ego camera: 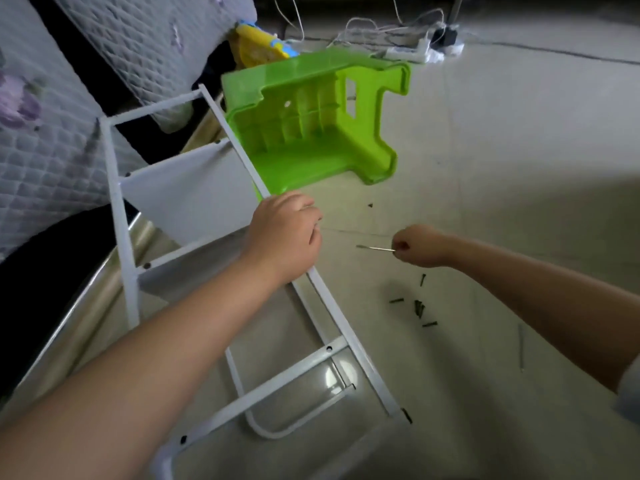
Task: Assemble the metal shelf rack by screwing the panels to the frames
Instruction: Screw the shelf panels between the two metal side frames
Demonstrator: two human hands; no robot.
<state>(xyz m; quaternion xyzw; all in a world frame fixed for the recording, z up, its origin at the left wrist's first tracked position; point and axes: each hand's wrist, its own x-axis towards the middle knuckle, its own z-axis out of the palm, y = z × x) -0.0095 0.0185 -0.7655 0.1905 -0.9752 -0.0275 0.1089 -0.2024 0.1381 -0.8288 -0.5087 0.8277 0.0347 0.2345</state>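
White-painted thin steel tube frame (346, 327) with two flat white sheet-metal panels (194, 195) already fixed, lying tilted on pale floor beside upturned green plastic stool (311, 123); probably light, stiff, a little slick, best held on bare rail near a joint. Left hand (282, 233) curled round upper rail; right hand (417, 245) fisted on slim metal screwdriver (375, 248), dark loose screws (417, 306) on floor just below.

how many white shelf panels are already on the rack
2: the upper panel sits between the frame rails near the green stool; the lower panel lies just under the left hand, which partly hides it.
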